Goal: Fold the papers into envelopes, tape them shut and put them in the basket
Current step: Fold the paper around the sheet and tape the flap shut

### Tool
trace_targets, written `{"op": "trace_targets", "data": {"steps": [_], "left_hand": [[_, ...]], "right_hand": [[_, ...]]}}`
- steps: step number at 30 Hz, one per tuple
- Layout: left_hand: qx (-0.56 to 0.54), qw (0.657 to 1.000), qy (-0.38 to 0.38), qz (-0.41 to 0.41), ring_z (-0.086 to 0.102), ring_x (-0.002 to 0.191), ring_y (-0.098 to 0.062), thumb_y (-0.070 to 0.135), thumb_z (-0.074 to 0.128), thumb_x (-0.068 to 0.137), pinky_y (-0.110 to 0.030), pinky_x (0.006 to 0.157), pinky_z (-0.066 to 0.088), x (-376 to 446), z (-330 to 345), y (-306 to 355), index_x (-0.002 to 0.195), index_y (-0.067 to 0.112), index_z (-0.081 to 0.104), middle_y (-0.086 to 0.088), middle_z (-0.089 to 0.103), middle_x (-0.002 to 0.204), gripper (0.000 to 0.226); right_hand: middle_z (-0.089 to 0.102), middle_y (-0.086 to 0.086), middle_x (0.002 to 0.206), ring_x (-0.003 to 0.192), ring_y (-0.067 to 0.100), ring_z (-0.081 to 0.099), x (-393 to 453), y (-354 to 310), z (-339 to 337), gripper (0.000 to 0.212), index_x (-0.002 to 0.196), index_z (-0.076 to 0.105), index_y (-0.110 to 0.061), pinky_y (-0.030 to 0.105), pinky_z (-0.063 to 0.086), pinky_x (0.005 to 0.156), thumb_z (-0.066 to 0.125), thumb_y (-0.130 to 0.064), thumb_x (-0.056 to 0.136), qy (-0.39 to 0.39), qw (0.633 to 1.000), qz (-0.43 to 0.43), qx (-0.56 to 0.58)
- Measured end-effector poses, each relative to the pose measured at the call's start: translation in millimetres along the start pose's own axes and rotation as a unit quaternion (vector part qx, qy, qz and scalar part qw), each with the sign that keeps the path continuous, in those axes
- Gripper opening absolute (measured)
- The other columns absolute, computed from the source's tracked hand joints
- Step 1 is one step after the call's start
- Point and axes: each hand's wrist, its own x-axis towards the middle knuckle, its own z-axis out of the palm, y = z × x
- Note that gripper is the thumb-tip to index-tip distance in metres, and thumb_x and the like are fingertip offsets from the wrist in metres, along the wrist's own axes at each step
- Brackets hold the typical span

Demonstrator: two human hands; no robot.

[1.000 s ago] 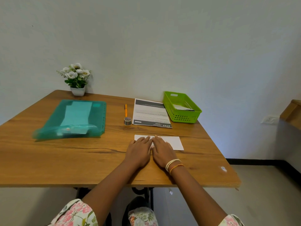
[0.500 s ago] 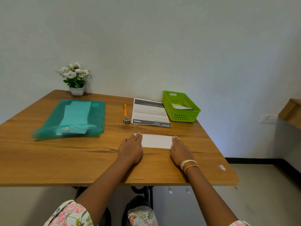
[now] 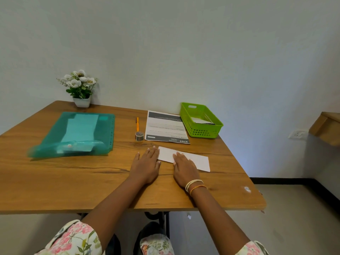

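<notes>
Folded white paper (image 3: 191, 159) lies flat on the counter (image 3: 73, 181), nearer the person than the green basket (image 3: 201, 120). Left hand (image 3: 147, 164) flat, fingers straight, covering the paper's left end; right hand (image 3: 184, 169) flat, pressing its middle. Neither grip pinches anything.

I am looking at what reads as a small home study or office corner. A wooden desk (image 3: 55, 181) is standing pushed against a plain white wall (image 3: 165, 43), with stationery lying on it: a teal plastic document folder (image 3: 77, 133) at the left, an orange pen (image 3: 137, 123) and a printed form (image 3: 165, 127) at the far middle, a green plastic basket (image 3: 211, 133) at the far right. A potted white flower (image 3: 80, 87) is sitting at the far left corner. A wall socket (image 3: 297, 134) is showing low on the right.
</notes>
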Motion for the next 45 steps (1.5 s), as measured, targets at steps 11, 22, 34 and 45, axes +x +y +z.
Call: {"op": "trace_targets", "data": {"steps": [11,22,34,45], "left_hand": [[-0.007,1.0,0.003,0.009,0.008,0.148,-0.016,0.038,0.024,0.102,-0.045,0.119,0.007,-4.4,-3.3,-0.5,0.152,0.021,0.017,0.001,0.011,0.161,0.053],[0.0,0.955,0.291,-0.058,0.033,0.14,-0.027,0.014,0.062,0.082,-0.048,0.116,0.011,-35.6,-28.5,-57.5,0.126,0.015,0.055,-0.012,0.045,0.144,0.044],[0.076,0.953,0.264,-0.127,0.052,0.115,-0.031,0.009,0.067,0.072,-0.068,0.106,0.019,-54.3,-52.8,-129.5,0.113,0.011,0.064,-0.01,0.062,0.109,0.041],[-0.013,0.948,0.319,0.022,0.065,0.064,-0.027,0.003,0.07,0.07,-0.032,0.058,0.046,-47.5,-50.0,-82.4,0.092,0.009,0.07,-0.009,0.07,0.075,0.023]], "right_hand": [[0.023,0.006,0.157,0.146,0.022,0.018,6.2,27.4,-9.2,0.049,0.148,0.029,-0.018,0.042,0.019,0.118,0.029,-0.031,0.101,0.044,0.996,0.06,-0.044],[0.058,0.008,0.118,0.107,0.023,0.055,12.1,-78.2,15.2,0.032,0.123,0.054,-0.015,0.034,0.048,0.09,0.044,-0.025,0.094,0.108,0.99,-0.068,0.054],[0.06,0.006,0.105,0.095,0.023,0.057,34.8,-122.9,32.8,0.028,0.106,0.065,-0.014,0.035,0.052,0.08,0.05,-0.022,0.084,0.108,0.991,-0.065,0.049],[0.063,0.003,0.115,0.104,0.021,0.058,43.2,-161.9,18.0,0.031,0.113,0.06,-0.018,0.032,0.051,0.09,0.058,-0.009,0.083,0.103,0.972,-0.146,0.149]]}}
